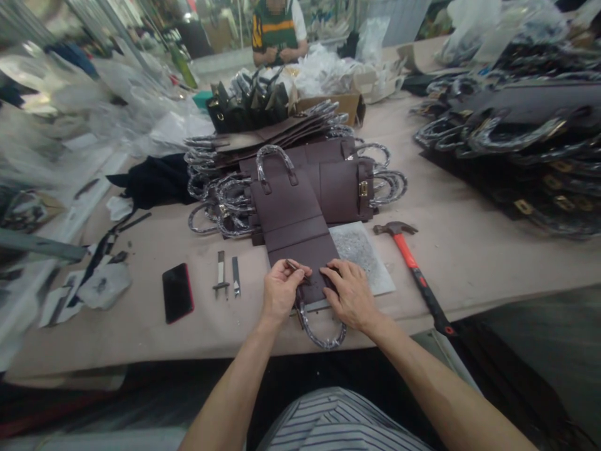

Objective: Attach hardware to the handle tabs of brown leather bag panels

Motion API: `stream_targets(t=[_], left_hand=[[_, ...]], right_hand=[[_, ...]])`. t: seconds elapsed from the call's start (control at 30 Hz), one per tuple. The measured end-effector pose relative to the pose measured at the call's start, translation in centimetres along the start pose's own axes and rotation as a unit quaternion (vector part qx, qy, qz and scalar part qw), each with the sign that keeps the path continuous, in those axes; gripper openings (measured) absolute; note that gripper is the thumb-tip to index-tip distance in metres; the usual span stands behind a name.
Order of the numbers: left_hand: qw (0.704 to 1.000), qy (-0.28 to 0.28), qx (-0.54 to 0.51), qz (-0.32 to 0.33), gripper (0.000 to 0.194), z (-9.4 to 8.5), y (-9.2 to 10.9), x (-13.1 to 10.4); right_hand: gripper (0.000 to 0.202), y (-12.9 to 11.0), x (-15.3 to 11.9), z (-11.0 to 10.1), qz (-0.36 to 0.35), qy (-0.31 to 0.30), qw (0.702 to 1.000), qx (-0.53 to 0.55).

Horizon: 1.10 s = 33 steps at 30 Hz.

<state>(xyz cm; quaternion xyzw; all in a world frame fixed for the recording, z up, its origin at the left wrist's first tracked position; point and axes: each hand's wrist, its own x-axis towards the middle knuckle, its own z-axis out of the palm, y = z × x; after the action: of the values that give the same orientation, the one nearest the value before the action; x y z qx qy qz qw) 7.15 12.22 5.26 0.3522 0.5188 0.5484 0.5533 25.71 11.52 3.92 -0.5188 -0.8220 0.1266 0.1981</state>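
While the dark bag panel (295,219) is lying mid-frame — probably light, bendable, best held by its edges — the right hand (351,294) is resting on it, half curled, any hold unclear; the left hand (280,288) is pinching a thin piece (296,267).

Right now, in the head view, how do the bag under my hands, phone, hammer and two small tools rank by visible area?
1. Bag
2. Phone and hammer, too alike in area to rank
3. Tools, also too alike
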Motion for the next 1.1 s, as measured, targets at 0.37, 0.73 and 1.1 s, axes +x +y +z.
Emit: stream_targets(t=[0.37, 0.73, 1.1], left_hand=[[0.988, -0.021, 0.133, 0.072, 0.014, -0.6, -1.7, -0.3], [0.986, -0.018, 0.153, 0.069, 0.012, -0.3, -1.8, -0.4], [0.940, -0.065, 0.294, 0.162, 0.012, -0.6, -1.6, -0.8]], right_hand=[[0.042, 0.0, 0.1, -0.2, 0.003, 0.000, 1.000, 0.013], [0.042, 0.1, 0.0, -0.2, 0.001, 0.014, 1.000, 0.024], [0.040, 0.2, -0.1, -0.2, -0.001, 0.017, 0.999, 0.033]])
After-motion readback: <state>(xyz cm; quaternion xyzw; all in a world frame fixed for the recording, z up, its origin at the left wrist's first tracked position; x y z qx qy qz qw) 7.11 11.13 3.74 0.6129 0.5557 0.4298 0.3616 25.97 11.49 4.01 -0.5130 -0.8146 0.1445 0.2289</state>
